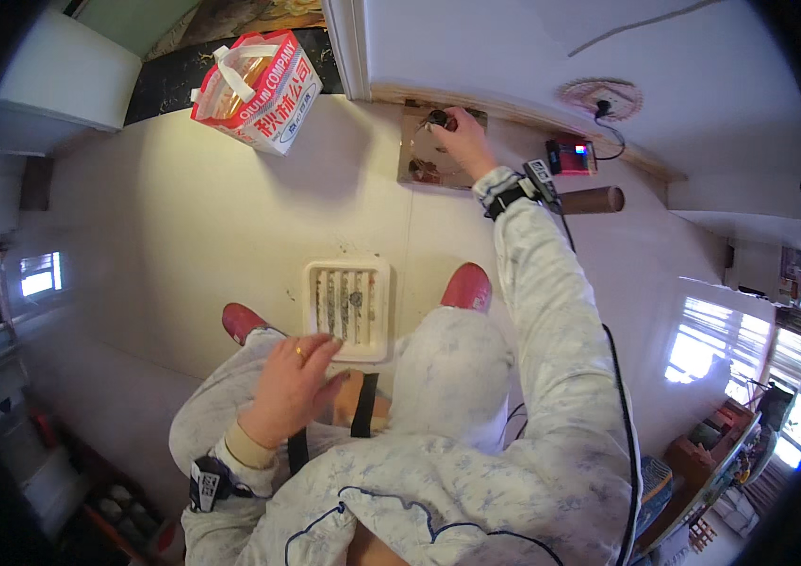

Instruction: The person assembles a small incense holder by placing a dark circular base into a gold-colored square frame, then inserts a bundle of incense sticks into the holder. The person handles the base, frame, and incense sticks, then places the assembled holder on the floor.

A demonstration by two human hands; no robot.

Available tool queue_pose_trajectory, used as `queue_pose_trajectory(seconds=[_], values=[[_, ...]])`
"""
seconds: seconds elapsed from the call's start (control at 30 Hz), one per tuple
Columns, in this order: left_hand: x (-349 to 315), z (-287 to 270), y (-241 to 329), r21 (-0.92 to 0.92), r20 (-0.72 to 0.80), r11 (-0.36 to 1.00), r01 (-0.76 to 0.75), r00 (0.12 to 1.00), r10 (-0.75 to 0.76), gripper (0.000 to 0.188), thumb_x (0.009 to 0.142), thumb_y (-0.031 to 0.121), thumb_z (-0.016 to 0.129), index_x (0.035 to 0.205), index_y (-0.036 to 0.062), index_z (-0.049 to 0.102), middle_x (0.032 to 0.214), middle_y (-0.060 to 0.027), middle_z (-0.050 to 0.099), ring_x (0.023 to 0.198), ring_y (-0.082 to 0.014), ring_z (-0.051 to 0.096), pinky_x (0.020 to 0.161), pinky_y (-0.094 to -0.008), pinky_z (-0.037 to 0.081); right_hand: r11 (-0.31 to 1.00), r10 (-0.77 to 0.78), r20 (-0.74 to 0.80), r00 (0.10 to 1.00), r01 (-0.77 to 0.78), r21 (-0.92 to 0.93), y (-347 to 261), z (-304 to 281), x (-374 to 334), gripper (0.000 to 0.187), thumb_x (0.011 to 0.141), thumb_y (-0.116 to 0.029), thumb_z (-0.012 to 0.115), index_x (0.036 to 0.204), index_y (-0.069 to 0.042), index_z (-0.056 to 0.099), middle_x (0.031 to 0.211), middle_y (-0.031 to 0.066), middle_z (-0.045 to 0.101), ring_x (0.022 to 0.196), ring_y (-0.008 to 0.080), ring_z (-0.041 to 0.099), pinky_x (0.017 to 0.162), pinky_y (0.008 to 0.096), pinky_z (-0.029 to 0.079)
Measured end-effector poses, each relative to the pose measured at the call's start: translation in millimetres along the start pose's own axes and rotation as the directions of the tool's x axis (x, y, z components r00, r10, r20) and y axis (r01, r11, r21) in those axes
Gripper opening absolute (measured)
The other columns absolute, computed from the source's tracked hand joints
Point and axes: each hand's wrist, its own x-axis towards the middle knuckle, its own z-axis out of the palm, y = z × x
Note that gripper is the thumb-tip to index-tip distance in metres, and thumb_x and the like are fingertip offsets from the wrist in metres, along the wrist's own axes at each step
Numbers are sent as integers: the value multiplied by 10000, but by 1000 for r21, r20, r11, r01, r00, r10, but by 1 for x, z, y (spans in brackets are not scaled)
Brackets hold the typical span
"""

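Note:
Stretched out ahead, my right hand (464,143) closes its fingertips on a small dark round thing (437,119). Its exact kind does not show. Under it lies a brown, shiny square panel (416,151) against the foot of the wall, partly covered by the hand. My left hand (289,385) hovers over my left knee, fingers loosely bent, thumb apart, holding nothing. Just beyond its fingertips is a cream rectangular tray (379,311) on the floor. Slats run along the tray, with dark bits between them.
A red and white carrier bag (273,108) stands at the far left by a dark mat (163,83). Right of the panel are a small red device (572,157) with a lit display, cabled to a wall socket (605,102), and a brown cylinder (594,200). My red shoes (468,288) flank the tray.

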Motion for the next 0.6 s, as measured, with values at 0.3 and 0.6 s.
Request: queue_pose_trajectory(seconds=[0.3,0.6], values=[[71,13,-28,-36,98,995,88,992,-84,447,714,135,729,1115,37,559,1104,-119,572,935,-308,562,807,-405,455,992,123,-183,975,-118,36,75,109,109,392,780,-255,647,1067,-6,549,1045,242,616,1004,425,568,845,490,465],[86,15,-41,-57,169,981,188,970,-176,445,709,74,738,1116,23,568,1118,-129,585,997,-329,557,847,-408,453,977,200,-210,957,-212,-35,85,128,128,450,771,-224,662,1131,-12,497,1026,246,612,997,422,570,831,497,476]])
